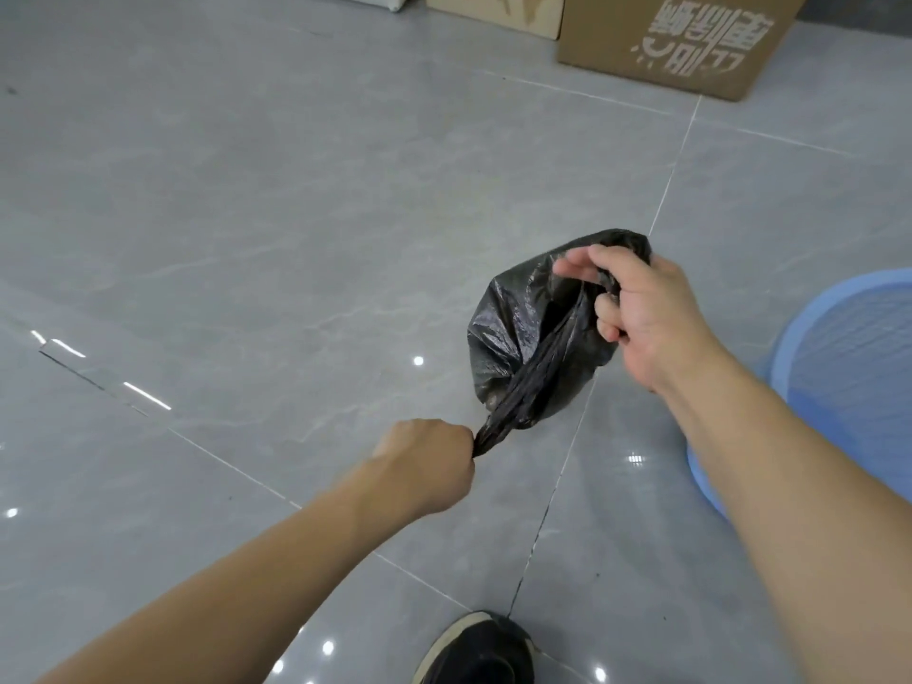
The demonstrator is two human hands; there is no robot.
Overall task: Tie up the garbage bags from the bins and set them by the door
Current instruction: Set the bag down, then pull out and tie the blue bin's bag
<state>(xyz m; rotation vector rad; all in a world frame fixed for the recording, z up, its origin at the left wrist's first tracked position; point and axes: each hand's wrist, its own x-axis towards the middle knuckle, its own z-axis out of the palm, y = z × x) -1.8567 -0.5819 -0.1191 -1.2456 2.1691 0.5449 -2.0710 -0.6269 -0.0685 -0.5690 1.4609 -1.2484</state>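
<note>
A small black garbage bag [513,333] hangs in the air over the grey tiled floor, stretched between both hands. My left hand [424,466] is a closed fist around a twisted strand of the bag's mouth at its lower end. My right hand [636,308] pinches the bag's other edge at the upper right, fingers curled into the plastic. The bag's body bulges between the two grips. A blue mesh bin [849,367] stands at the right edge, with no bag visible in it.
Two cardboard boxes [676,42] sit on the floor at the top right. A black shoe [483,649] shows at the bottom centre. Glossy grey tiles [222,214] stretch to the left and ahead.
</note>
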